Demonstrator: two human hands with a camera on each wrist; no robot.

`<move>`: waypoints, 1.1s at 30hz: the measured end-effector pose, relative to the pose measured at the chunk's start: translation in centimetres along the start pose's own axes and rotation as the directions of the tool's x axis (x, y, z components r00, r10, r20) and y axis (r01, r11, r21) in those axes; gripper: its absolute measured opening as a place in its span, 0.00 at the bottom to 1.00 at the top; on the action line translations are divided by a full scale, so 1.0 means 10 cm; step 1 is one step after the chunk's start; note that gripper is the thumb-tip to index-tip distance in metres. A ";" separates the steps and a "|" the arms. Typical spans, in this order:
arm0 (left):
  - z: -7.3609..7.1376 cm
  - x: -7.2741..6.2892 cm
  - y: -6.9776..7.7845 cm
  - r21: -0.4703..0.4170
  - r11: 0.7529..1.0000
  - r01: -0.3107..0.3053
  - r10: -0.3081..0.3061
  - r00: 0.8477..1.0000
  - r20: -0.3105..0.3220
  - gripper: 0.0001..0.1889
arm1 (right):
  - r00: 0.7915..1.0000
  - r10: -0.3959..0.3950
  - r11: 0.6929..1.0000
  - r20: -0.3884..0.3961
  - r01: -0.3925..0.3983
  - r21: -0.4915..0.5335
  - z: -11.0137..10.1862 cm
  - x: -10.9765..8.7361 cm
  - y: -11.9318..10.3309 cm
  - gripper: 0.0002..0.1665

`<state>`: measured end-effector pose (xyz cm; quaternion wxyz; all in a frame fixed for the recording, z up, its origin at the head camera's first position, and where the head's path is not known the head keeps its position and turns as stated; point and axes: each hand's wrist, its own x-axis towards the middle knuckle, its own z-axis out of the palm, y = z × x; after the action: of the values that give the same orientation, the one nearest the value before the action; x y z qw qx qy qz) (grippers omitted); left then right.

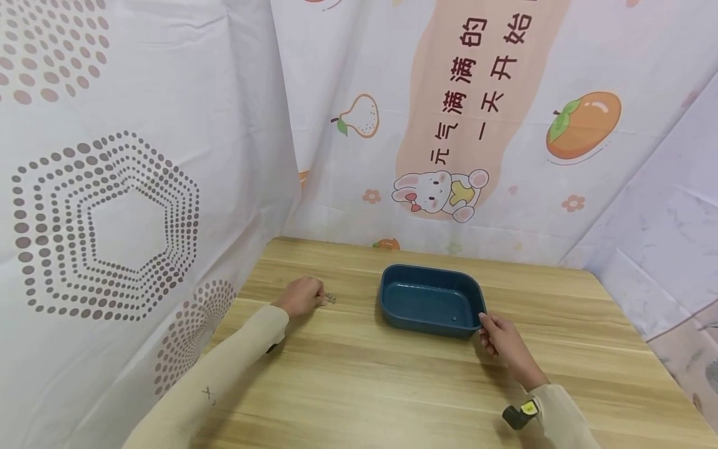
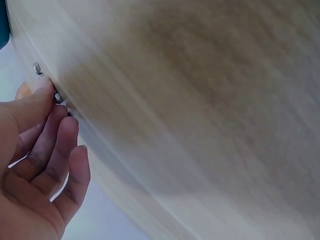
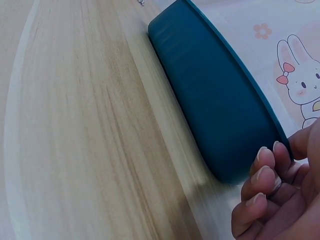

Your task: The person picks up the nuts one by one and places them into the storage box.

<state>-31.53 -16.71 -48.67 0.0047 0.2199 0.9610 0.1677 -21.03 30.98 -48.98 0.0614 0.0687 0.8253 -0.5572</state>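
Several small shiny metal pieces (image 1: pixel 331 299), like tiny nuts, lie in a little pile on the left of the table. My left hand (image 1: pixel 301 295) is right at them, thumb and fingers bent together. In the left wrist view, metal pieces (image 2: pixel 57 97) show just past the thumb tip; I cannot tell whether one is pinched. With thumb and fingers, my right hand (image 1: pixel 503 342) holds the near right corner of a dark teal rectangular tray (image 1: pixel 429 328). One small metal piece (image 1: pixel 454 318) lies on the tray's floor.
The wood-grain table (image 1: pixel 348 386) extends in front of both hands. A printed curtain (image 1: pixel 348 187) hangs behind its back edge, and another patterned curtain (image 1: pixel 247 156) hangs along the left. A dark strap with a yellow tag (image 1: pixel 520 415) is at the right wrist.
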 end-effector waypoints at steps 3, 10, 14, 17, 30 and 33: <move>0.00 0.00 0.00 0.009 1.000 -0.013 0.013 1.000 -0.005 0.06 | 1.000 -0.004 1.000 -0.010 0.004 -0.006 0.01 -0.01 -0.01 0.29; 0.03 0.00 -0.02 0.039 0.999 -0.025 0.025 0.999 -0.024 0.07 | 1.000 -0.004 1.000 -0.009 0.003 -0.015 0.01 -0.01 -0.01 0.29; 0.04 -0.01 -0.01 0.059 0.998 -0.017 0.018 1.000 -0.024 0.08 | 1.000 -0.006 1.000 -0.001 0.006 -0.010 0.00 0.00 0.00 0.29; 0.04 -0.01 -0.01 0.061 0.998 -0.028 0.030 0.999 -0.028 0.08 | 1.000 -0.004 1.000 0.004 0.004 -0.001 -0.01 0.02 0.01 0.28; 0.08 -0.04 -0.04 0.099 0.991 -0.094 0.100 0.993 -0.067 0.06 | 1.000 -0.001 1.000 -0.003 0.001 0.007 0.00 0.02 0.01 0.28; 0.08 -0.04 -0.05 0.104 0.989 -0.108 0.116 0.990 -0.075 0.06 | 1.000 -0.004 1.000 -0.011 0.004 0.004 0.01 0.00 0.00 0.28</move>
<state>-31.34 -17.06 -49.68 -0.0545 0.2664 0.9538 0.1280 -21.07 30.91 -49.06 0.0558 0.0702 0.8245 -0.5586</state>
